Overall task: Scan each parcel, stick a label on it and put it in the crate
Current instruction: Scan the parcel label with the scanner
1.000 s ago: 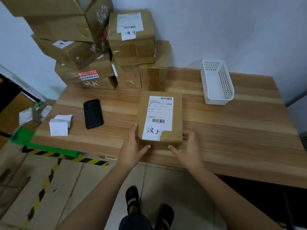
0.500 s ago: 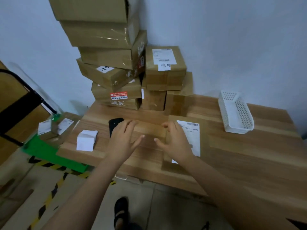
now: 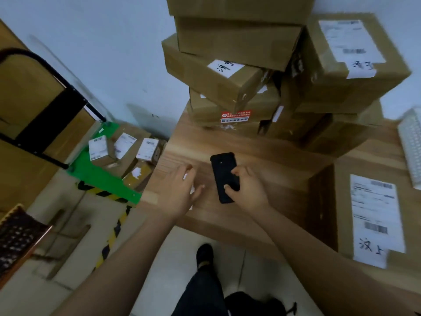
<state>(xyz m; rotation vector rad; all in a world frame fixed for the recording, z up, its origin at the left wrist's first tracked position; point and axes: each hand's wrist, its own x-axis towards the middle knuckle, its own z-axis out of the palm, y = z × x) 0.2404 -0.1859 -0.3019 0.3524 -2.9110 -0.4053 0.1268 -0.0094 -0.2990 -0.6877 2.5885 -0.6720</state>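
A black handheld scanner [image 3: 222, 169] lies on the wooden table [image 3: 262, 147]. My right hand [image 3: 250, 190] grips it, thumb and fingers curled round its right and lower edges. Just left of it, my left hand [image 3: 180, 192] lies flat with straight fingers over a small stack of white labels [image 3: 192, 190], which it mostly hides. The brown parcel [image 3: 341, 201], with a printed barcode label and handwritten characters, rests on the table at the right, apart from both hands.
Several taped cardboard boxes [image 3: 227, 80] are stacked against the wall behind the scanner. A white perforated basket [image 3: 412, 147] shows at the right edge. On the floor to the left, a green platform [image 3: 102, 176] carries several labelled parcels [image 3: 123, 147].
Both hands left the parcel and moved left. My right hand took hold of the scanner and my left hand came down over the labels. The view swung left and closer.
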